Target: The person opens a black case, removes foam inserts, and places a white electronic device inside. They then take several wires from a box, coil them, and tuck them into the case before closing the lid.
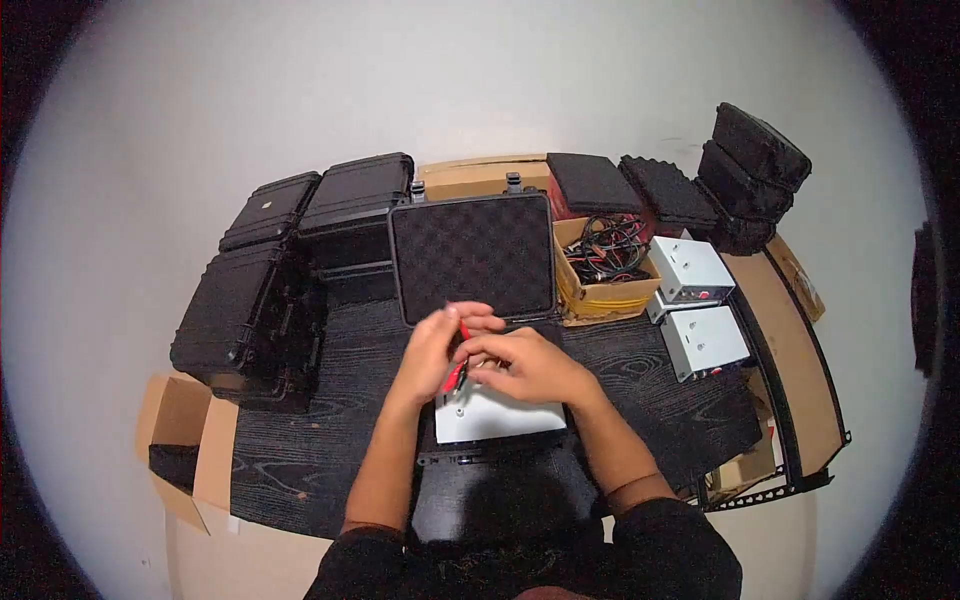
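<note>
Both hands meet over the open case: the left hand [432,350] is curled with its fingertips pinching the upper part of a red clip lead [458,372], and the right hand [528,368] is closed around the lower part of it from the other side, so the 2 hands touch or nearly touch at the lead. The lead lies between them, its long axis running roughly up and down in the view, the red tip showing above the left fingers and the clip end hanging just below the thumbs; neither hand is clearly nearer, since both grip it. Directly beneath sits a white box [497,415] nested in the open black case [480,300], whose foam-lined lid stands up just behind the hands. To the right of the lid is a cardboard box of cables [603,262], and beyond it 2 more white boxes [700,305]. Closed black cases [290,270] are stacked at the left, foam pads [680,190] at the back right, all on a dark wood-grain table [330,440].
</note>
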A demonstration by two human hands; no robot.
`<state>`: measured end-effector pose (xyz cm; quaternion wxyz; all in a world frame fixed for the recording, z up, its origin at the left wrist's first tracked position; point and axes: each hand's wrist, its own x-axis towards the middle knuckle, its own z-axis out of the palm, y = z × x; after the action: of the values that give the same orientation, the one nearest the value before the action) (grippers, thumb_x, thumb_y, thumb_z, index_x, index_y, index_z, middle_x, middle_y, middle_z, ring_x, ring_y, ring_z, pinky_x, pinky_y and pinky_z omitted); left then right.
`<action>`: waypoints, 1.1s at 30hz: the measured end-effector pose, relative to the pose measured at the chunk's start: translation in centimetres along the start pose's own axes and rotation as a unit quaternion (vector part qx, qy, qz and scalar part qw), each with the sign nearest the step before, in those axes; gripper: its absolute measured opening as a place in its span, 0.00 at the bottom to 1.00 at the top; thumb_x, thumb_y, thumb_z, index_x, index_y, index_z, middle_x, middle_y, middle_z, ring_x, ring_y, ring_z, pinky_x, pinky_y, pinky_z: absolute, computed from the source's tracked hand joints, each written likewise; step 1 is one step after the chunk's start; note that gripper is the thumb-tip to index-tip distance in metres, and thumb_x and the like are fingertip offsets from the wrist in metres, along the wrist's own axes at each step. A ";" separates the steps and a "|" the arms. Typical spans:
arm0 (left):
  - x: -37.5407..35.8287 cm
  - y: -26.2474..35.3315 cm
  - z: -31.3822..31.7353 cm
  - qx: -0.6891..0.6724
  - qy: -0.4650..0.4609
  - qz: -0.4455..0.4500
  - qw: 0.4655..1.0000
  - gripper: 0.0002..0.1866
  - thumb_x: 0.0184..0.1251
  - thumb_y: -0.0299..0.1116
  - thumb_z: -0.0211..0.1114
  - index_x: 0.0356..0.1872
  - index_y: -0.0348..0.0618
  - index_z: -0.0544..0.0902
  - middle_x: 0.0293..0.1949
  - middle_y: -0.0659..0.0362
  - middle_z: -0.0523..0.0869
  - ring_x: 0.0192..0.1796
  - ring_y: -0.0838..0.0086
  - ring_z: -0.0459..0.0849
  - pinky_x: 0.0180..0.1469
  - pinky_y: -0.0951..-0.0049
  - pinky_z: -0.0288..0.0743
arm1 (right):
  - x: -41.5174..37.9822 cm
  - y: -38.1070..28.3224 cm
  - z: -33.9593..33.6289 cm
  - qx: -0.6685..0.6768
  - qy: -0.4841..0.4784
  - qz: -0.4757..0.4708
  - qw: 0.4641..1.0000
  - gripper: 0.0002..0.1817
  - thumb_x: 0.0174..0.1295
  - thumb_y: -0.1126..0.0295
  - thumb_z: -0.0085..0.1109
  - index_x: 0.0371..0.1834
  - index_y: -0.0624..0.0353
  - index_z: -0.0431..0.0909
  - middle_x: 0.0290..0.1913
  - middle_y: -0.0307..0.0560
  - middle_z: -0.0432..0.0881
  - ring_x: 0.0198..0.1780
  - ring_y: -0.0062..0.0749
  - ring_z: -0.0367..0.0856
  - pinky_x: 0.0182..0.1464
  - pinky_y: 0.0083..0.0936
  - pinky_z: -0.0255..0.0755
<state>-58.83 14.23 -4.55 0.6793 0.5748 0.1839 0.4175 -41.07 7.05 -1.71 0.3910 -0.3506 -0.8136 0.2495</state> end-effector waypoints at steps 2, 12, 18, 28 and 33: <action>-0.3 0.2 0.1 0.082 -0.056 -0.029 0.995 0.29 0.89 0.48 0.42 0.57 0.28 0.82 0.51 0.47 0.89 0.49 0.66 0.89 0.56 0.68 0.82 | -0.2 0.5 -0.1 -0.029 0.033 0.017 0.999 0.11 0.63 0.67 0.70 0.46 0.58 0.86 0.33 0.48 0.87 0.32 0.36 0.89 0.38 0.32 0.81; -0.6 -0.1 0.6 0.107 0.035 -0.100 0.989 0.41 0.87 0.61 0.33 0.47 0.33 0.87 0.31 0.57 0.88 0.26 0.77 0.81 0.26 0.79 0.71 | -0.2 -0.7 -0.7 -0.065 0.051 -0.004 0.997 0.13 0.58 0.67 0.72 0.44 0.59 0.83 0.34 0.48 0.84 0.36 0.37 0.88 0.41 0.33 0.80; 0.2 -1.7 0.5 -0.008 0.103 -0.127 0.986 0.45 0.82 0.69 0.33 0.42 0.36 0.87 0.27 0.57 0.85 0.25 0.75 0.81 0.26 0.77 0.72 | -0.1 -1.3 0.2 -0.090 0.061 -0.046 0.993 0.18 0.51 0.70 0.74 0.46 0.61 0.82 0.42 0.46 0.83 0.40 0.37 0.87 0.46 0.32 0.82; -0.3 -0.2 1.6 0.004 -0.045 -0.165 0.985 0.57 0.73 0.79 0.16 0.33 0.38 0.85 0.21 0.58 0.85 0.18 0.74 0.80 0.22 0.79 0.69 | 0.3 -1.7 0.8 -0.090 0.159 0.108 0.977 0.25 0.53 0.66 0.77 0.55 0.58 0.80 0.38 0.45 0.83 0.37 0.38 0.85 0.39 0.30 0.79; -0.5 -1.1 -1.4 0.010 -0.147 -0.183 0.972 0.55 0.75 0.77 0.17 0.37 0.36 0.85 0.17 0.58 0.82 0.14 0.77 0.74 0.23 0.77 0.73 | 0.7 -1.0 0.6 -0.077 0.190 -0.039 0.978 0.29 0.54 0.66 0.78 0.61 0.57 0.80 0.46 0.49 0.86 0.44 0.43 0.87 0.48 0.34 0.81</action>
<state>-59.77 14.76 -6.12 0.7576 0.5938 0.1879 0.1951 -42.21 6.86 -1.01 0.5194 -0.3888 -0.7544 0.0998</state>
